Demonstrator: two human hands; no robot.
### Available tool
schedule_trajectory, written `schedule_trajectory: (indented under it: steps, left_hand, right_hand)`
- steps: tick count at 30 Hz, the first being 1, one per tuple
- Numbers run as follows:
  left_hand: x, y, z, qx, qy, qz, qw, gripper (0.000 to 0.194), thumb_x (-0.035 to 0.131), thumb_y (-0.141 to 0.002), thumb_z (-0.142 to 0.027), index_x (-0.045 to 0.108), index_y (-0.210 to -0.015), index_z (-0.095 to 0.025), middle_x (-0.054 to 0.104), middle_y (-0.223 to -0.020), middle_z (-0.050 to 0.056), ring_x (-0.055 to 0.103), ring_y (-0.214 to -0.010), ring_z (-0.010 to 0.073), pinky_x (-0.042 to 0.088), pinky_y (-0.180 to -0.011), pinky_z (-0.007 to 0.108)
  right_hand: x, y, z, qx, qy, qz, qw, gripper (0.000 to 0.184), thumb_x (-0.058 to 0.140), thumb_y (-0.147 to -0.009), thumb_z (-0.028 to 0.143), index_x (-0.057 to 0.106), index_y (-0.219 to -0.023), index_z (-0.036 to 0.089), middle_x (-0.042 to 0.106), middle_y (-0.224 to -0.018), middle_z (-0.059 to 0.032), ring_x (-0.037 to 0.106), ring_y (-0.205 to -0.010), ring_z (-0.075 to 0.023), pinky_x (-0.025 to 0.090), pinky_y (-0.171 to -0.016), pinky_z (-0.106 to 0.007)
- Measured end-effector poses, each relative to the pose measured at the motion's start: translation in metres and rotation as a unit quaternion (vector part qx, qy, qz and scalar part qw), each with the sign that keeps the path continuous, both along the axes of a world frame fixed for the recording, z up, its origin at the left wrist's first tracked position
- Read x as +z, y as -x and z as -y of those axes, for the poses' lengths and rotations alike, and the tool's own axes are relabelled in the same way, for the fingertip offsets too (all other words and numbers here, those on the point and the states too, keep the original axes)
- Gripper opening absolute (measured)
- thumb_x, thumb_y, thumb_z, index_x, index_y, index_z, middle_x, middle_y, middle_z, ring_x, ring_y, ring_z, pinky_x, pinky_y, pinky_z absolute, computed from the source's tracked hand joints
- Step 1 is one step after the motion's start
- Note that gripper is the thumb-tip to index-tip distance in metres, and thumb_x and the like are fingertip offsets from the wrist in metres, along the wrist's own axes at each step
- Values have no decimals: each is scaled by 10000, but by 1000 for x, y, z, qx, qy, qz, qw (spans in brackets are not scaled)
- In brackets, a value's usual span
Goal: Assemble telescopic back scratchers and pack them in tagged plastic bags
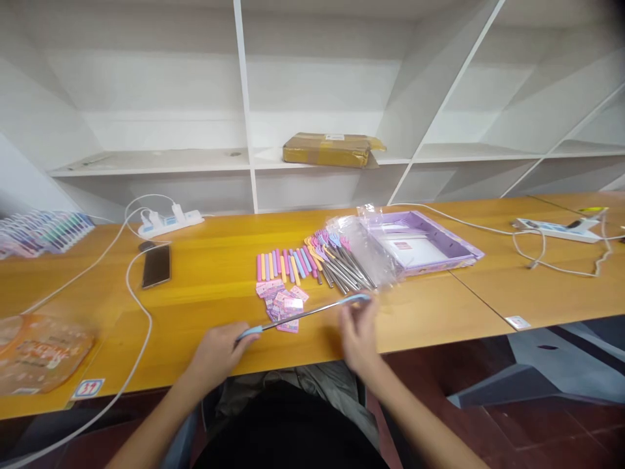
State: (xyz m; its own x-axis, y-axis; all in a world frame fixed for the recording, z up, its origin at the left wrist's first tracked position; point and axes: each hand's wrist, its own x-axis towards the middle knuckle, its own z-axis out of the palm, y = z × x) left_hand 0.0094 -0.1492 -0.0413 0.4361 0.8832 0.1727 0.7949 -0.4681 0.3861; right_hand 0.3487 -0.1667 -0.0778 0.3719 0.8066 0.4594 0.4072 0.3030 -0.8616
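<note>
A long thin back scratcher (312, 311) with a metal rod, a pale blue grip and a pale blue head stretches between my hands above the front of the table. My left hand (219, 352) is closed around the grip end. At the head end, my right hand (359, 329) pinches the tip with its fingers; it is slightly blurred. Just beyond the rod lie pink and purple printed cards (280, 301) in a loose pile. Behind them are a row of pastel grips (283, 264) and a heap of metal rods with coloured heads (336, 260).
A purple open box (430, 257) stands right of the heap, beside clear plastic wrapping (368, 251). To the left are a phone (157, 266), a power strip (170, 223) with cables, and an orange bag (46, 355). A cardboard parcel (327, 150) sits on the shelf.
</note>
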Motion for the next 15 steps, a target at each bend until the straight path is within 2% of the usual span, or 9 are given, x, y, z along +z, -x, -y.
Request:
schedule_trajectory:
  steps: [3, 6, 9, 12, 13, 15]
  left_hand:
    - [10, -34, 4, 1, 32, 29, 999, 472, 433, -1103, -554, 598, -798, -234, 693, -751, 9, 643, -684, 193, 373, -660, 298]
    - [27, -45, 1, 1, 42, 44, 998, 469, 439, -1096, -561, 584, -793, -234, 678, -745, 10, 622, -682, 199, 349, -663, 306]
    - [51, -45, -13, 18, 30, 38, 999, 443, 442, -1091, -552, 595, -819, -238, 675, -759, 21, 612, -701, 213, 317, -669, 315]
    - [71, -45, -41, 37, 16, 41, 998, 406, 450, -1083, -522, 590, -825, -242, 657, -756, 21, 583, -702, 214, 277, -655, 318]
    - [74, -45, -54, 37, 15, 53, 998, 417, 445, -1081, -527, 577, -809, -240, 636, -739, 15, 563, -690, 207, 272, -650, 317]
    - [73, -44, -80, 20, 18, 98, 995, 456, 424, -1078, -560, 560, -789, -234, 592, -717, -2, 525, -676, 188, 292, -655, 308]
  right_hand:
    - [0, 65, 18, 136, 16, 13, 990, 419, 532, -1065, 316, 308, -1416, 264, 559, -999, -28, 618, -800, -191, 553, -739, -346]
    - [8, 79, 17, 176, 17, 34, 984, 467, 516, -1056, 276, 252, -1440, 253, 557, -960, -12, 603, -725, -178, 528, -693, -326]
    - [36, 61, -10, 198, 37, 70, 977, 414, 485, -1072, 324, 285, -1425, 236, 590, -961, -24, 608, -719, -187, 503, -670, -319]
    - [77, 30, -56, 218, 87, 185, 954, 336, 427, -1107, 410, 448, -1385, 222, 668, -917, -36, 639, -742, -215, 483, -713, -334]
    - [90, 17, -73, 185, 92, 230, 951, 352, 411, -1111, 422, 498, -1387, 220, 698, -927, -48, 653, -763, -226, 477, -743, -344]
    - [108, -10, -107, 61, 99, 311, 943, 367, 414, -1102, 406, 584, -1363, 211, 743, -1029, -102, 679, -866, -262, 469, -807, -366]
